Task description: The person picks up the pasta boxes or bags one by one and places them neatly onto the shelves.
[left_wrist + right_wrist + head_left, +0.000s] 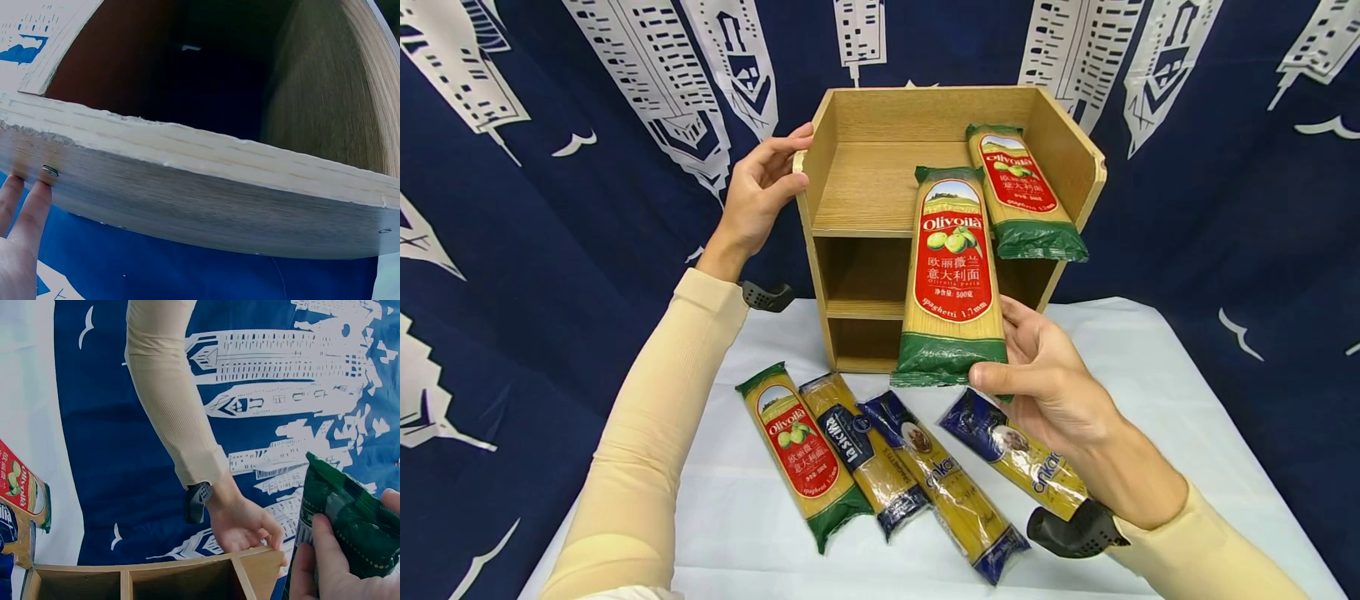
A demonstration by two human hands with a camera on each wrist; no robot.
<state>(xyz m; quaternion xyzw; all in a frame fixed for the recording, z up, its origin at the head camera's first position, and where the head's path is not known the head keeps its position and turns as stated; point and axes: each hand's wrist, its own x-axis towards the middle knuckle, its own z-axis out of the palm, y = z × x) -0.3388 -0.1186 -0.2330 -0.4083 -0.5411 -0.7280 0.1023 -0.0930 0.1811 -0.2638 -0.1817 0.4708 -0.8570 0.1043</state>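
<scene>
My right hand (pixel 1052 375) grips the lower end of a spaghetti pack (pixel 958 258) with a red label and green ends, its thumb on the front. This pack is tilted up before a small wooden shelf unit (pixel 880 183) and overlaps it in the head view. In the right wrist view, the pack's green end (pixel 350 519) shows between fingers and thumb. My left hand (pixel 760 192) touches the unit's upper left side. Its straight fingers (pixel 31 215) rest against the outer face of the side panel. Another red-label spaghetti pack (pixel 1018 183) lies on the top shelf at right, its near end overhanging.
On the white tablecloth (pixel 1150 375) before the unit lie a red-label spaghetti pack (pixel 805 458), a La Sicilia pack (pixel 865 450) and two blue-ended pasta packs (pixel 947 483), one partly behind my right wrist. A dark blue patterned curtain (pixel 625 208) hangs behind.
</scene>
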